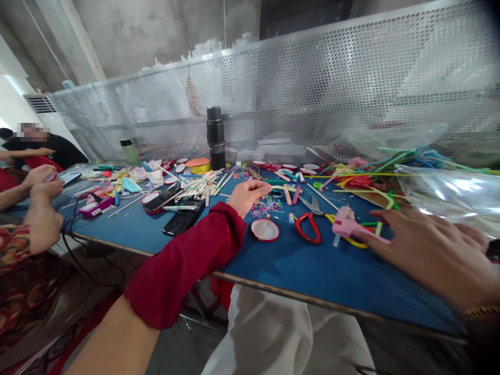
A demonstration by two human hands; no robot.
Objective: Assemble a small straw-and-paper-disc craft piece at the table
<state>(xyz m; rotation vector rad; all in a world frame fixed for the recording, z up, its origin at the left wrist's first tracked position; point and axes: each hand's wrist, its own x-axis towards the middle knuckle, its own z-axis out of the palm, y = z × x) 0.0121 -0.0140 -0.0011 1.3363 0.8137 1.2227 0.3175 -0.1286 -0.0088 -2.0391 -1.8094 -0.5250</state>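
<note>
My left hand (247, 195), in a dark red sleeve, reaches over the blue table (320, 271). Its fingers are curled, with the tips pinched near a thin pale stick (282, 188) beside a scatter of small coloured rubber bands (262, 210). Whether it grips anything I cannot tell. My right hand (429, 250) hovers at the right with its fingers spread and holds nothing. Its index fingertip is close to the rear of a pink glue gun (347, 224) lying on the table. Red-handled scissors (308, 227) and a red-rimmed round disc (265, 229) lie between my hands.
A black bottle (215, 138) stands at the back before a perforated metal screen (312, 94). Two phones (183, 219) lie left of my arm. Straws, sticks and a clear plastic bag (449, 192) crowd the right. Another person's hands (42, 208) work at the far left.
</note>
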